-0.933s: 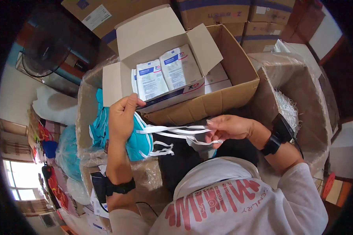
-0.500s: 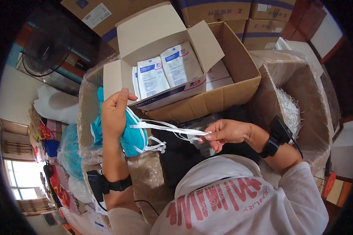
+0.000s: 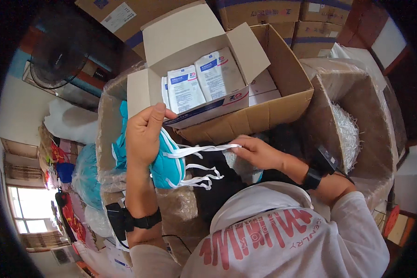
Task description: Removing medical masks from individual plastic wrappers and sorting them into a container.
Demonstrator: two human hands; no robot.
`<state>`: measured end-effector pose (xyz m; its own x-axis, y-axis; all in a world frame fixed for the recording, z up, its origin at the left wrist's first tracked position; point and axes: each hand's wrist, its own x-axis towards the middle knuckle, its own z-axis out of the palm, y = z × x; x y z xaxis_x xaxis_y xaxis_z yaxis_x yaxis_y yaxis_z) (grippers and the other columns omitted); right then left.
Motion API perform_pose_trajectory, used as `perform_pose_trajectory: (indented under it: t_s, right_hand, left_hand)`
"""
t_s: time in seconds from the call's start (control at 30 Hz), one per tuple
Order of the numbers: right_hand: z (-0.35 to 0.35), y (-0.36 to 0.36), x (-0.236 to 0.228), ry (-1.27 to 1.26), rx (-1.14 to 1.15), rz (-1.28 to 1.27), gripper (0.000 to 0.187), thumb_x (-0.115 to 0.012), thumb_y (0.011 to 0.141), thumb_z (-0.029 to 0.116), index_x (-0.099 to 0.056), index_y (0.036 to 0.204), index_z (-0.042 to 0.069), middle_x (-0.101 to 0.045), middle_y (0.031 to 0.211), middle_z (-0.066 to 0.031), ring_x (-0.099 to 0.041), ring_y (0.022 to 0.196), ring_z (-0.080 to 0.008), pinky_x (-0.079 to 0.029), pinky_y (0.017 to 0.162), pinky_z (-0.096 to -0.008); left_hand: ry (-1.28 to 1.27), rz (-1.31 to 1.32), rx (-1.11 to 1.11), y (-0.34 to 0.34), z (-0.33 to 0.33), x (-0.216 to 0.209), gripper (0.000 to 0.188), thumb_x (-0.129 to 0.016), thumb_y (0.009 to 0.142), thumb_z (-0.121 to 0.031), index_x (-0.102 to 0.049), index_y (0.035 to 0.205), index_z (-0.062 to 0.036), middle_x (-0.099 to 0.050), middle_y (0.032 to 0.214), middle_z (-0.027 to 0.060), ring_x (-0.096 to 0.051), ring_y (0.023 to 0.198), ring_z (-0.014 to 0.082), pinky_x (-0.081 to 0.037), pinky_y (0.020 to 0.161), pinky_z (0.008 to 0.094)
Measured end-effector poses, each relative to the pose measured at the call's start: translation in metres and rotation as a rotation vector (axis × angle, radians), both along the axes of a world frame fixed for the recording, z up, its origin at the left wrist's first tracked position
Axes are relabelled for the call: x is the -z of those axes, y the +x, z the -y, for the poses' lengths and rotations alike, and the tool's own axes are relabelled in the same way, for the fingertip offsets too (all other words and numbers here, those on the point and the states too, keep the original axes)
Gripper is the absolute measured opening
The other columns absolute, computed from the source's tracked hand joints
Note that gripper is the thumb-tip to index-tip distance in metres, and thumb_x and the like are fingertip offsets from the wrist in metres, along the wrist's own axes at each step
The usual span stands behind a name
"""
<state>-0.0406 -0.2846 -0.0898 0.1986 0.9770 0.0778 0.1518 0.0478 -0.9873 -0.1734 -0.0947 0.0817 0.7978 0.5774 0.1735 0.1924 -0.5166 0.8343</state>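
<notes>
My left hand grips a small stack of teal face masks at their upper edge, just in front of a white carton. White elastic straps run from the masks to my right hand, which pinches their ends; more strap loops hang below the masks. The open white carton holds white and blue flat packets standing upright. It sits inside a larger brown cardboard box.
A plastic-lined brown box with white shredded filling stands at the right. More teal masks lie in a plastic-lined box at the left. Stacked cartons line the back, a black fan sits at upper left.
My left hand has lifted the masks slightly toward the white carton. My right hand has slid left along the straps, so they are less stretched out.
</notes>
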Motion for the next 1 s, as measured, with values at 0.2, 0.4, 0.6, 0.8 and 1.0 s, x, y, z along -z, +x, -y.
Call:
perform_pose_trajectory:
  t_s: [0.2, 0.4, 0.6, 0.8, 1.0]
  right_hand:
    - [-0.007, -0.014, -0.002, -0.076, -0.159, -0.215, 0.029, -0.042, 0.093, 0.024, -0.055, 0.103, 0.001, -0.058, 0.092, -0.0029, -0.052, 0.088, -0.0154, -0.04, 0.082, -0.0278]
    - [0.006, -0.02, -0.011, -0.405, -0.452, -0.792, 0.032, -0.042, 0.094, 0.029, -0.054, 0.111, 0.006, -0.056, 0.087, -0.001, -0.052, 0.083, -0.0072, -0.042, 0.078, -0.02]
    - [0.015, -0.013, -0.017, -0.386, -0.541, -0.614, 0.029, -0.044, 0.093, 0.031, -0.056, 0.097, 0.006, -0.044, 0.069, 0.0044, -0.043, 0.063, -0.0069, -0.039, 0.059, -0.0209]
    - [0.028, 0.026, -0.049, -0.287, -0.331, -0.226, 0.032, -0.043, 0.093, 0.034, -0.055, 0.085, 0.005, -0.039, 0.061, 0.005, -0.037, 0.056, -0.0065, -0.033, 0.051, -0.0217]
    - [0.018, 0.043, -0.065, -0.269, -0.318, -0.273, 0.035, -0.041, 0.093, 0.036, -0.058, 0.086, 0.006, -0.036, 0.058, 0.0062, -0.034, 0.053, -0.0051, -0.03, 0.048, -0.0218]
  left_hand:
    - [-0.013, 0.008, 0.017, 0.002, 0.008, -0.004, 0.039, -0.048, 0.091, -0.029, -0.064, 0.078, 0.0039, -0.061, 0.07, 0.0039, -0.051, 0.067, 0.0069, -0.039, 0.063, 0.0208]
    - [0.007, 0.033, 0.006, 0.004, 0.011, -0.008, 0.038, -0.049, 0.091, -0.029, -0.064, 0.078, 0.0031, -0.056, 0.064, 0.0001, -0.044, 0.061, 0.0041, -0.033, 0.056, 0.0198]
    - [0.153, 0.003, -0.087, -0.011, -0.014, -0.001, 0.03, -0.052, 0.088, -0.022, -0.065, 0.077, 0.0026, -0.054, 0.063, -0.0019, -0.044, 0.06, 0.0038, -0.035, 0.054, 0.0203]
    - [0.224, -0.32, -0.132, -0.048, -0.03, 0.028, 0.018, -0.059, 0.08, -0.016, -0.065, 0.081, 0.001, -0.062, 0.069, 0.006, -0.056, 0.067, 0.0111, -0.044, 0.061, 0.0245]
    - [-0.033, -0.654, 0.537, -0.068, 0.034, 0.084, 0.036, -0.066, 0.073, -0.038, -0.065, 0.098, -0.0126, -0.065, 0.083, 0.0101, -0.062, 0.075, 0.0239, -0.047, 0.07, 0.0323]
